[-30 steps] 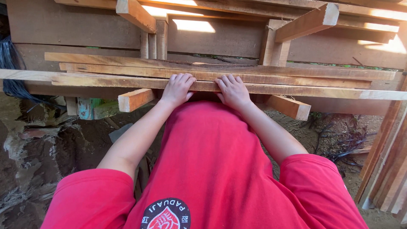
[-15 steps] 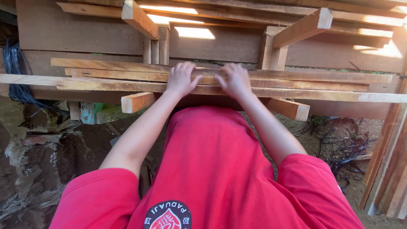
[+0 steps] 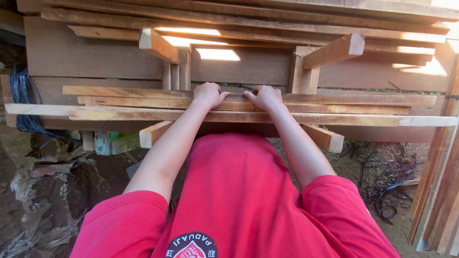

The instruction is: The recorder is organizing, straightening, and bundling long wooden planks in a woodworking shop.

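Both hands rest on a stack of long wooden planks (image 3: 334,102) lying crosswise on two short beams. The left hand (image 3: 209,94) and right hand (image 3: 265,97) sit side by side near the stack's middle, fingers curled over its far edge, apparently gripping the farthest plank. A black cable bundle (image 3: 24,102) hangs past the stack's left end.

Open gap behind plank stack (image 3: 334,109), under upper boards (image 3: 287,28). Upright posts (image 3: 174,69) block left; thick post (image 3: 301,71) blocks right.
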